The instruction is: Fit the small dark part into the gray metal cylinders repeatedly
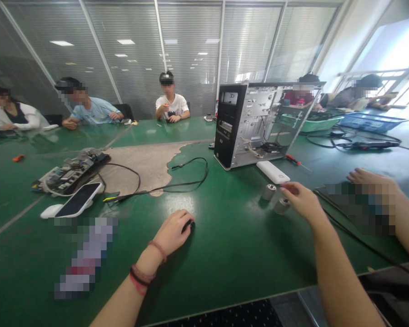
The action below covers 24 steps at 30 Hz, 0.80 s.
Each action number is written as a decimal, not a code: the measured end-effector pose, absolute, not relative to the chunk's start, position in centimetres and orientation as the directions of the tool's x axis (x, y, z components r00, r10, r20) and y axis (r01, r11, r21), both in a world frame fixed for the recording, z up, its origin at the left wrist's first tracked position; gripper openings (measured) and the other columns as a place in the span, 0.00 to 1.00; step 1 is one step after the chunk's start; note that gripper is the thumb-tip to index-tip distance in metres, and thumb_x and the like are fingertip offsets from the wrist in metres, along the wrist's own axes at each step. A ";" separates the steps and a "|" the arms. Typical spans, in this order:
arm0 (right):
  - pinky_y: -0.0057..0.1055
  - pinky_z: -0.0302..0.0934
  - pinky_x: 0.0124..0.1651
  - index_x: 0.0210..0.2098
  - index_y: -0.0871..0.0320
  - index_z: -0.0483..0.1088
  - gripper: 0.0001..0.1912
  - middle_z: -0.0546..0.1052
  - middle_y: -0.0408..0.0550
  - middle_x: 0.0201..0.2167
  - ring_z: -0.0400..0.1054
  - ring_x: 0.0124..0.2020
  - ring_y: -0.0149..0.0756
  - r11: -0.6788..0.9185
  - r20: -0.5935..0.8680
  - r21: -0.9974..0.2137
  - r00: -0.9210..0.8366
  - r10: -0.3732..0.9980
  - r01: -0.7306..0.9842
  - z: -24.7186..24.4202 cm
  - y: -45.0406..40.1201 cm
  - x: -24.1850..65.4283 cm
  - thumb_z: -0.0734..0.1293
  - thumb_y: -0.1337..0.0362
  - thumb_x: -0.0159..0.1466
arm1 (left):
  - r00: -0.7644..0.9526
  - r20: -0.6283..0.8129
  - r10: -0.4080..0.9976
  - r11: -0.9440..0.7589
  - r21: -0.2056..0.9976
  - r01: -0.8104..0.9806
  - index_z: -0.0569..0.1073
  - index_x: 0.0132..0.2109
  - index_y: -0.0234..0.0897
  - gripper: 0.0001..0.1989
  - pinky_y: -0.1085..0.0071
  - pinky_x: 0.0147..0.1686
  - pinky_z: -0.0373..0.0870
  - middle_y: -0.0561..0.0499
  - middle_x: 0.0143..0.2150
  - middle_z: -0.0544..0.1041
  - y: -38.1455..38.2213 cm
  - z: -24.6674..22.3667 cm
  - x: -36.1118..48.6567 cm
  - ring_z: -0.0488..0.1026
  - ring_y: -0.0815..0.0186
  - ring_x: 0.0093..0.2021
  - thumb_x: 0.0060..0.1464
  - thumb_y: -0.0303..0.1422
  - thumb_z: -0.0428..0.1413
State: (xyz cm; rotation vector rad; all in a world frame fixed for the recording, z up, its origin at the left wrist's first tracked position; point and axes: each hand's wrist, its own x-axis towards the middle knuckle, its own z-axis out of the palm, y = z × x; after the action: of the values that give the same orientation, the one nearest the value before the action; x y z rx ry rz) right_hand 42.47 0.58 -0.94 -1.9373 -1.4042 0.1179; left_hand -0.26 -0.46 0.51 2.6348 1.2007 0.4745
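Note:
My left hand, with bands on the wrist, rests on the green table. Its fingers curl round a small black object, mostly hidden under them. Further right, my right hand reaches to a small metal cylinder, its fingertips at the top. Whether they grip the cylinder cannot be made out. A second metal cylinder stands just left of it. Behind the cylinders lies a white rectangular device.
An open computer case stands behind the white device, a red screwdriver beside it. Cables, a phone and electronic parts lie left. Another person's hand is at the right; several people sit round the table.

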 end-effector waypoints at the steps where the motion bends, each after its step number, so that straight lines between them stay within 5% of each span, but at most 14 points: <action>1: 0.38 0.63 0.39 0.38 0.57 0.71 0.17 0.77 0.51 0.35 0.71 0.35 0.43 -0.114 0.349 -0.588 0.378 0.857 0.801 -1.2 -0.1 42.5 0.62 0.53 0.56 | 0.613 0.211 0.761 -0.647 0.316 0.694 0.69 0.45 0.39 0.12 0.63 0.47 0.67 0.48 0.43 0.72 -0.4 0.4 -0.3 0.69 0.61 0.44 0.54 0.24 0.48; 6: 0.38 0.65 0.40 0.50 0.59 0.63 0.26 0.72 0.56 0.45 0.71 0.40 0.43 -0.030 0.406 -0.566 0.310 0.860 0.824 -3.2 -3.0 41.5 0.63 0.51 0.57 | 0.602 0.242 0.761 -0.648 0.326 0.688 0.67 0.49 0.39 0.15 0.61 0.49 0.67 0.47 0.45 0.72 -0.4 0.2 -0.2 0.69 0.60 0.46 0.54 0.24 0.49; 17: 0.42 0.66 0.42 0.55 0.58 0.54 0.28 0.75 0.55 0.40 0.73 0.35 0.43 -0.029 0.397 -0.648 0.369 0.841 0.761 -4.3 -4.6 37.8 0.62 0.54 0.59 | 0.604 0.243 0.759 -0.649 0.343 0.679 0.67 0.49 0.38 0.15 0.61 0.50 0.66 0.46 0.46 0.72 -0.3 -0.4 -0.3 0.69 0.60 0.47 0.54 0.25 0.49; 24: 0.37 0.66 0.43 0.50 0.55 0.56 0.21 0.74 0.49 0.38 0.71 0.36 0.37 0.256 0.308 -0.823 0.020 0.951 0.507 -2.5 -4.2 31.5 0.63 0.57 0.60 | 0.571 0.260 0.779 -0.620 0.461 0.635 0.69 0.48 0.36 0.14 0.61 0.50 0.66 0.45 0.45 0.73 -0.5 -0.1 -0.2 0.70 0.59 0.47 0.54 0.27 0.49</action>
State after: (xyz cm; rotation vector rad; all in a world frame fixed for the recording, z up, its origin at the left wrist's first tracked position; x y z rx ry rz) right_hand 31.46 -4.25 -2.51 -1.3796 -1.6208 0.6155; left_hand -0.22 -0.46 -0.07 2.4898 1.1579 0.6397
